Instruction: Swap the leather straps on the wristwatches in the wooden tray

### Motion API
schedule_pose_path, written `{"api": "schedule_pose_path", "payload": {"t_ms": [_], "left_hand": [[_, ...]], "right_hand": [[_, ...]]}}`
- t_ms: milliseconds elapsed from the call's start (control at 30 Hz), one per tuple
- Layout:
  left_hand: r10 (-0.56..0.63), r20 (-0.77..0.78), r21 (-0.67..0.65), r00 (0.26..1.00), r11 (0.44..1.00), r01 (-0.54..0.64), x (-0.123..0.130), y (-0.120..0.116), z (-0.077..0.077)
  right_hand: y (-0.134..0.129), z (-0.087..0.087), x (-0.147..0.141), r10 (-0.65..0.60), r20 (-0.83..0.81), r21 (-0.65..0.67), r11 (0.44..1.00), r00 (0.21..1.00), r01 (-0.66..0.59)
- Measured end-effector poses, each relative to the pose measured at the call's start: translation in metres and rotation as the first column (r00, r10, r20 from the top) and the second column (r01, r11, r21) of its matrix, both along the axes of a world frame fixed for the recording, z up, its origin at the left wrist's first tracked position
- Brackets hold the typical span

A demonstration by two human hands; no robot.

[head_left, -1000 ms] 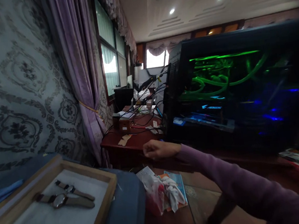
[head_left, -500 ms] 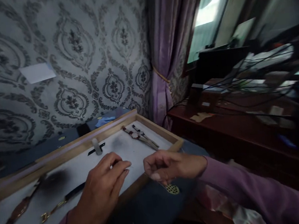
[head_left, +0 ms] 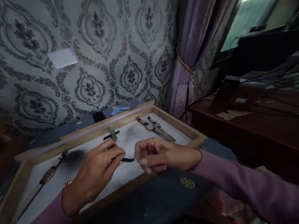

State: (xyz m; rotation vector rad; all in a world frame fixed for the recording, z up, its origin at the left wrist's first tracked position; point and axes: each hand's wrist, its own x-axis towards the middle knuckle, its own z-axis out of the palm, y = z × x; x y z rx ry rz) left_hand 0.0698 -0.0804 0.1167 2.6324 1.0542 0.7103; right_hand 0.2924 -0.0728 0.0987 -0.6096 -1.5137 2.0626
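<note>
Two grips, left hand (head_left: 92,174) and right hand (head_left: 165,157), pressed together, contents unclear; low left hand could snag gold buckle (head_left: 68,183).

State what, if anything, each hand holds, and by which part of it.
It cannot be told: the left hand hides part of a black strap, perhaps without gripping it, and the line below the right hand is too thin to identify.
</note>
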Motion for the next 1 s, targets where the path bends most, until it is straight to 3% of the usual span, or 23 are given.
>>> {"api": "schedule_pose_path", "payload": {"t_ms": [167, 300, 400, 500, 567, 633, 833, 1000], "left_hand": [[0.073, 0.009, -0.062, 0.997, 0.995, -0.073, -0.013, 0.008, 0.011], [0.097, 0.100, -0.242, 0.990, 0.968, -0.070, -0.025, 0.023, 0.008], [0.092, 0.188, -0.492, 0.978, 0.870, 0.012, -0.038, 0.036, 0.000], [0.150, 0.256, -0.725, 0.955, 0.683, 0.087, -0.054, 0.046, -0.007], [0.213, 0.281, -0.814, 0.936, 0.570, 0.115, -0.062, 0.049, -0.011], [0.266, 0.315, -0.853, 0.911, 0.501, 0.148, -0.067, 0.050, -0.013], [0.299, 0.273, -0.909, 0.914, 0.392, 0.143, -0.068, 0.049, -0.016], [0.235, 0.255, -0.910, 0.938, 0.386, 0.150, -0.063, 0.048, -0.016]], "right_hand": [[0.017, 0.005, -0.024, -0.002, -0.066, 0.003, 1.000, 0.998, 0.002], [0.032, 0.000, -0.036, -0.005, -0.060, -0.050, 0.999, 0.998, 0.002], [0.043, -0.007, -0.041, -0.046, -0.055, -0.100, 0.994, 0.997, 0.041], [0.052, -0.012, -0.045, -0.080, -0.042, -0.129, 0.989, 0.996, 0.074], [0.057, -0.015, -0.047, -0.083, -0.022, -0.134, 0.988, 0.996, 0.079], [0.061, -0.017, -0.049, -0.075, 0.001, -0.129, 0.989, 0.997, 0.075], [0.066, -0.017, -0.059, 0.022, 0.120, -0.017, 1.000, 0.992, -0.020], [0.067, -0.011, -0.078, 0.053, 0.269, 0.080, 0.994, 0.962, -0.077]]}}
